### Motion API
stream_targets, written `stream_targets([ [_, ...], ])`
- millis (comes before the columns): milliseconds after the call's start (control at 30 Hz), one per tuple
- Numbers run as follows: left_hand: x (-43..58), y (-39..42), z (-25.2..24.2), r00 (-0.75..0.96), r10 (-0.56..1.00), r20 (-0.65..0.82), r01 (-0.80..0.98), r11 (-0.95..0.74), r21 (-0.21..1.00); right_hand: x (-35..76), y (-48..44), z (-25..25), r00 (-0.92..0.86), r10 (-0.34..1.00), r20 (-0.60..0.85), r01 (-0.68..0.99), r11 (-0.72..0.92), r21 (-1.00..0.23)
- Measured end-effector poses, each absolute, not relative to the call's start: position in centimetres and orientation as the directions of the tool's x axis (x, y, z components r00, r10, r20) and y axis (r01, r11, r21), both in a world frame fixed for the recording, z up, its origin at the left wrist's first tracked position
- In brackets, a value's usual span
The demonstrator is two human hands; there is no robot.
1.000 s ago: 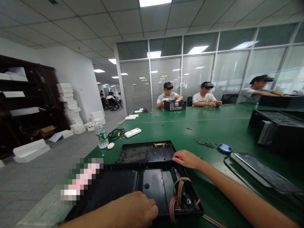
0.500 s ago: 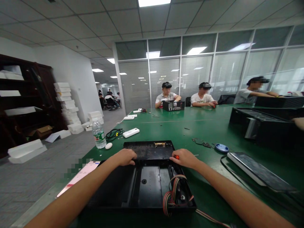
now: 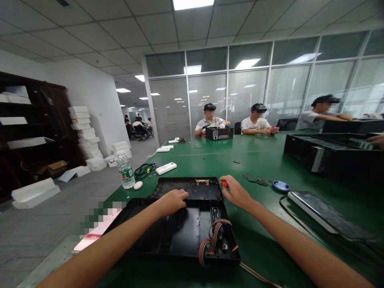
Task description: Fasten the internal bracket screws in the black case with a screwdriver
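Observation:
A shallow black case (image 3: 177, 232) lies open near the table's front edge, with striped ribbon wires (image 3: 214, 240) at its right side. Behind it a flat black panel (image 3: 177, 186) carries a small brass-coloured part (image 3: 202, 182). My left hand (image 3: 174, 201) is over the seam between case and panel, fingers bent downward; whether it grips anything is hidden. Just right of the panel's corner, my right hand (image 3: 235, 193) is closed on a small orange-red object (image 3: 224, 183), probably a tool handle.
On the green table (image 3: 210, 160) are a bottle (image 3: 126, 172), a white device (image 3: 166, 168), a cable (image 3: 144, 171), a pink-screened phone (image 3: 99, 232), a blue round dish (image 3: 281, 186), a large phone-like slab (image 3: 330, 212) and a black chassis (image 3: 330, 156). Several people sit beyond.
My left hand has moved right along the seam. My right hand has lifted slightly away from the panel corner. The black case has shifted a little left.

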State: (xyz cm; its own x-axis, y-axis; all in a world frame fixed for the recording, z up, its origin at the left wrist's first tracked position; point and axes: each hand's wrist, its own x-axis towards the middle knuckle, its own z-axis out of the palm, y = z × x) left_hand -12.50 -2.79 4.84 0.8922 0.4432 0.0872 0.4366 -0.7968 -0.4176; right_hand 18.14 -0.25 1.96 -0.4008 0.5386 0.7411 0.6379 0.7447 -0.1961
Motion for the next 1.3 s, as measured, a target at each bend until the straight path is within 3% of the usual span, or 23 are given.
stream_targets([
  [167,-12.2,-2.7,4.6,0.93,0.36,0.08,0.349,-0.791,-0.503,18.3,-0.4,1.6,-0.479,0.522,0.706,0.605,0.779,-0.166],
  [400,-12.3,-2.7,3.8,0.941,0.313,0.13,0.332,-0.776,-0.536,18.6,-0.9,2.4,-0.446,0.504,0.74,0.591,0.786,-0.179],
  [767,-7.1,-0.8,3.3,0.94,0.219,0.263,0.288,-0.921,-0.262,17.8,-0.7,2.1,-0.414,0.478,0.775,0.577,0.796,-0.183],
  [967,-2.8,-0.2,1.1,0.94,0.133,0.314,0.208,-0.953,-0.221,17.9,-1.8,2.3,-0.377,0.464,0.802,0.577,0.795,-0.189],
  [1300,-2.8,-1.0,0.2,0.897,0.166,0.409,0.227,-0.968,-0.106,18.5,-1.9,2.3,-0.284,0.497,0.82,0.595,0.762,-0.256],
])
